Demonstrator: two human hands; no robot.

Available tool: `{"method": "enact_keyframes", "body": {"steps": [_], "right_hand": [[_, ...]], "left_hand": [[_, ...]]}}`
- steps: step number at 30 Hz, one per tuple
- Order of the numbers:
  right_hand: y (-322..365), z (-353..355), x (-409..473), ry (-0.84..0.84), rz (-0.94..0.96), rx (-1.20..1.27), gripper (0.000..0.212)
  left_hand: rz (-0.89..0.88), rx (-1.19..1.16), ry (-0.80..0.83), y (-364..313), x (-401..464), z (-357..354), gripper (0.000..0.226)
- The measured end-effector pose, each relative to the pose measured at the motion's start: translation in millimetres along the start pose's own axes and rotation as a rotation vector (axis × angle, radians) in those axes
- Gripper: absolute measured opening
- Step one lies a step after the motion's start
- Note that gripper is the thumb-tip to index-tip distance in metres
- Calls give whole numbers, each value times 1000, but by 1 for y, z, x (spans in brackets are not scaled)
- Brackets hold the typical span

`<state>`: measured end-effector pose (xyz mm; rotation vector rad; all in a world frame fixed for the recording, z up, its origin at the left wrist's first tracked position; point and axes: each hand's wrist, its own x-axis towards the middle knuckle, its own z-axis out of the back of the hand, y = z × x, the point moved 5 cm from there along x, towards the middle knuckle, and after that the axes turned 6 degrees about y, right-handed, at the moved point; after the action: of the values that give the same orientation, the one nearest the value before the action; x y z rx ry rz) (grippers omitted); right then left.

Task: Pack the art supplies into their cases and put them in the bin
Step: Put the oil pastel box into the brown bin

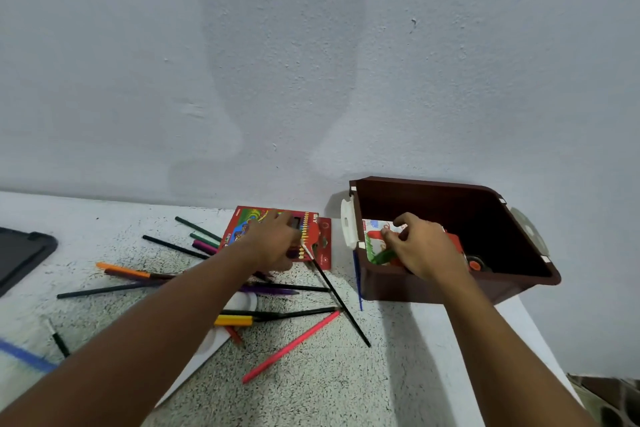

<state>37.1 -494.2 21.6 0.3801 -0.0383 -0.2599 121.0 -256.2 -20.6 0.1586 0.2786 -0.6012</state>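
Over the brown bin (pixel 450 204), the right hand (pixel 426 250) lowers a gripped case (pixel 375 236); left hand (pixel 273 243) grasps the red case (pixel 249 222), pens (pixel 291 347) next.

Showing a speckled, rough stone-like counter (pixel 311 392); a matt, grainy painted wall (pixel 311 45); a glossy brown plastic bin (pixel 450 291) with white plastic handles (pixel 347 225); printed glossy card cases, red (pixel 322 239) and white (pixel 375 243); smooth-barrelled loose pencils (pixel 291 345); a matt dark plastic tray (pixel 20 253).
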Motion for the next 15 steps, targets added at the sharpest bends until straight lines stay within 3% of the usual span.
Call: {"method": "enact_keyframes", "body": {"steps": [8,12,15], "right_hand": [[3,4,-2,-34,-51,-102,39],[26,15,-18,-334,5,-207,32],[67,10,-44,-564,226,-179,33]], "left_hand": [[-91,348,-104,-1,-15,30,41],[-82,441,-150,5,-23,42,36],[-63,416,-200,16,-32,51,35]]}}
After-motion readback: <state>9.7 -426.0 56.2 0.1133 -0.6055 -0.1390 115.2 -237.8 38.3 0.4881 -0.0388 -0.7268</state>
